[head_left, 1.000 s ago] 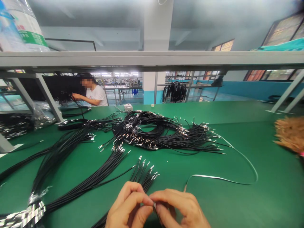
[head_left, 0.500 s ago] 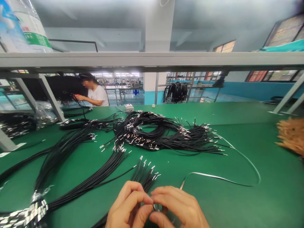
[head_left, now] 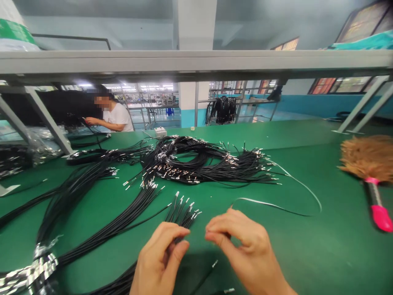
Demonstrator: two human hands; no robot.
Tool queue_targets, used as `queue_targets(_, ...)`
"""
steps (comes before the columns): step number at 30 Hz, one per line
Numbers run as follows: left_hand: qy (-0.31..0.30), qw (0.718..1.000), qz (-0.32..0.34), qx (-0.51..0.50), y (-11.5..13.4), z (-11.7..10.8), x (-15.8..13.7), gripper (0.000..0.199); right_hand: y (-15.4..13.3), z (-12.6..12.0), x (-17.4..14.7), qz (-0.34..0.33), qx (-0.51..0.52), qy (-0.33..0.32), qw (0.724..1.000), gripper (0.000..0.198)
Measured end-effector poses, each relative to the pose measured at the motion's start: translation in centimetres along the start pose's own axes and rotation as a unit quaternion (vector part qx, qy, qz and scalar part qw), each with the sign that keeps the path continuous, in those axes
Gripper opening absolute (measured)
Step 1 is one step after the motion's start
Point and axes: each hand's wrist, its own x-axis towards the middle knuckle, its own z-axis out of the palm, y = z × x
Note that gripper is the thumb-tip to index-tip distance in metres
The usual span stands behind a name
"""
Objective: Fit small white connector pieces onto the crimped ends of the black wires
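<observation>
My left hand (head_left: 162,256) is at the lower middle, its thumb and forefinger tips slightly apart, with nothing visible between them. Just behind it lies a fanned bundle of black cables (head_left: 181,215) with silvery tips. To the right, my right hand (head_left: 245,246) is closed in a pinch. A thin pale strip (head_left: 276,203) runs into its fingers from behind; its held end is hidden. Below and between the hands, a single black cable (head_left: 204,278) with a bright tip lies on the green table (head_left: 294,254).
A large coil of black cables (head_left: 199,164) lies mid-table, with more cable bundles (head_left: 101,229) at left. At right lies a brush (head_left: 368,159) with a pink handle. A grey shelf frame (head_left: 196,61) spans overhead. Behind it at left, a person (head_left: 113,114) handles something.
My hands have come apart, the left to the left and the right upward. The pale strip has shifted along with my right hand. The view has tilted down and turned right, showing the brush handle.
</observation>
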Motion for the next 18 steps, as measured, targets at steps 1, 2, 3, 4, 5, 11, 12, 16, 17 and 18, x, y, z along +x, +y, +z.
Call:
queue_targets(1, -0.035, 0.999, -0.005, 0.029, -0.2, 0.4, -0.1, 0.012, 0.0, -0.1, 0.1, 0.043, 0.038, 0.034, 0.998, 0.017)
queue_targets(2, -0.073, 0.995, -0.011, 0.067, -0.5, 0.9, -0.2, 0.014, 0.1, -0.1, 0.2, 0.092, 0.078, 0.056, 0.991, 0.015)
queue_targets(3, -0.110, 0.987, -0.018, 0.114, -0.8, 1.5, -0.4, 0.014, 0.3, 0.0, 0.4, 0.140, 0.113, 0.066, 0.981, 0.013)
queue_targets(4, -0.143, 0.976, -0.028, 0.163, -1.1, 2.2, -0.7, 0.011, 0.4, 0.1, 0.5, 0.181, 0.141, 0.064, 0.971, 0.012)
queue_targets(5, -0.171, 0.963, -0.041, 0.206, -1.3, 2.8, -0.9, 0.008, 0.6, 0.2, 0.6, 0.210, 0.159, 0.053, 0.963, 0.013)
queue_targets(11, -0.204, 0.947, -0.070, 0.237, -1.8, 3.5, -1.2, 0.020, 2.2, 0.3, 1.2, 0.258, 0.224, -0.003, 0.940, 0.012)
queue_targets(12, -0.200, 0.950, -0.071, 0.228, -1.9, 3.1, -1.0, 0.019, 2.5, 0.3, 1.3, 0.267, 0.241, -0.011, 0.933, 0.016)
queue_targets(16, -0.121, 0.985, -0.087, 0.091, -2.5, 1.6, -0.5, 0.023, 2.9, 0.4, 1.2, 0.300, 0.314, -0.056, 0.899, 0.021)
queue_targets(17, -0.092, 0.991, -0.079, 0.051, -2.7, 1.5, -0.6, 0.024, 2.8, 0.6, 1.0, 0.305, 0.331, -0.068, 0.891, 0.020)
queue_targets(18, -0.065, 0.996, -0.064, 0.024, -2.9, 1.4, -0.6, 0.025, 2.6, 0.9, 0.9, 0.309, 0.345, -0.078, 0.883, 0.019)
